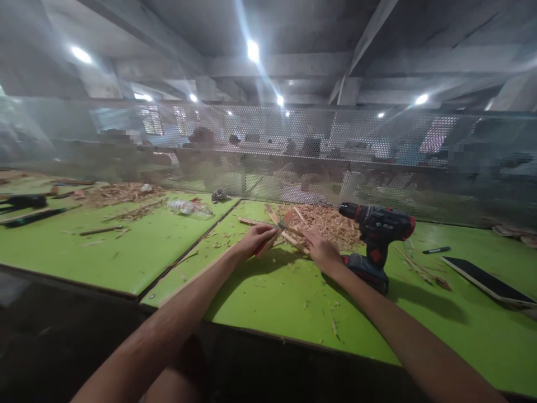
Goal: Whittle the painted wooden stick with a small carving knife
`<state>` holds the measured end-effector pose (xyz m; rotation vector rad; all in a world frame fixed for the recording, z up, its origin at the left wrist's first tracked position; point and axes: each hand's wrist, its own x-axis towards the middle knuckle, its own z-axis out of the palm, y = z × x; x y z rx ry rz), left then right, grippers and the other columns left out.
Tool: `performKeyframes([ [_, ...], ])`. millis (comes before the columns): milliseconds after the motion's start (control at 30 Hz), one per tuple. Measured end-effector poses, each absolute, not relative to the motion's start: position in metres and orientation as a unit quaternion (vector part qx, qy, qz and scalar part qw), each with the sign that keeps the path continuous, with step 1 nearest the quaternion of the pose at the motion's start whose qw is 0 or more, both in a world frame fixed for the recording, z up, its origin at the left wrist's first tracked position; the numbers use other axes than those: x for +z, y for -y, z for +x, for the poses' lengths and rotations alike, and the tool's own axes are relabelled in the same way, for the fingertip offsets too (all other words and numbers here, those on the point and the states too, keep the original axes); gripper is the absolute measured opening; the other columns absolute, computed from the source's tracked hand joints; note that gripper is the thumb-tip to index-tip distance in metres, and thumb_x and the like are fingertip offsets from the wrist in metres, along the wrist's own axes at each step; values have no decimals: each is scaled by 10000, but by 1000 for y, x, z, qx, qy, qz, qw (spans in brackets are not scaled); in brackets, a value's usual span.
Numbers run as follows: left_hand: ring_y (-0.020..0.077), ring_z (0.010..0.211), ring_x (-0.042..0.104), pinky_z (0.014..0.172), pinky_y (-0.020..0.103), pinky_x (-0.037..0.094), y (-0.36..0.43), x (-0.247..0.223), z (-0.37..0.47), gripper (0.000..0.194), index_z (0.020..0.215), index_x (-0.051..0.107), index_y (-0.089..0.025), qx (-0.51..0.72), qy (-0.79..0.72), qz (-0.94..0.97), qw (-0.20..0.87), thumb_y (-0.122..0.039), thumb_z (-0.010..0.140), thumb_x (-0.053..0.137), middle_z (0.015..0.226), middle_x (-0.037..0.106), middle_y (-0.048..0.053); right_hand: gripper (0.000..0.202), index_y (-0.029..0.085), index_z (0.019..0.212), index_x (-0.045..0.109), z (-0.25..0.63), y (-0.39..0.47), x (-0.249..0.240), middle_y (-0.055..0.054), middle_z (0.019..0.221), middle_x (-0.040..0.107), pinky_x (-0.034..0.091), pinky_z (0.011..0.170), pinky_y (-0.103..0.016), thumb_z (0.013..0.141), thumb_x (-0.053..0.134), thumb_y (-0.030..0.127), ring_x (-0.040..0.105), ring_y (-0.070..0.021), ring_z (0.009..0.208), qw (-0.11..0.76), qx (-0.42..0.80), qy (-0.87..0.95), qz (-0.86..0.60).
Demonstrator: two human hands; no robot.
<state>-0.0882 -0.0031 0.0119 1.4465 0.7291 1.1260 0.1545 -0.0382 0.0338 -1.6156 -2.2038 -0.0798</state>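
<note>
Over the green table, my left hand is closed on a red tool with a bit of green near its front; its exact kind is hard to make out. A thin wooden strip runs from the red tool to my right hand, whose fingers are pinched around it. Both hands are close together, just above the tabletop. Other wooden strips lie crossed behind and beneath them. My palms and part of the tool are hidden.
Wood shavings are heaped behind my hands. A cordless drill stands close by my right forearm. Farther right lie a marker and a dark flat tablet-like object. A plastic bottle lies left. A perforated screen borders the table's back.
</note>
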Motion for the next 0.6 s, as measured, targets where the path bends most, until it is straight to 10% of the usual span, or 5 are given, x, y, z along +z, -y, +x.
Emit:
performKeyframes([
  [600,118,620,561,592,251,442,-4,7,-91,402,971,728,-147,448,-306,639,545,-501,780,727,747,641,24,425,273,1327,615,158,37,40,-82,1232,660,448,777,-321,989,359,258,643,-243,962,219,-90,735,-635],
])
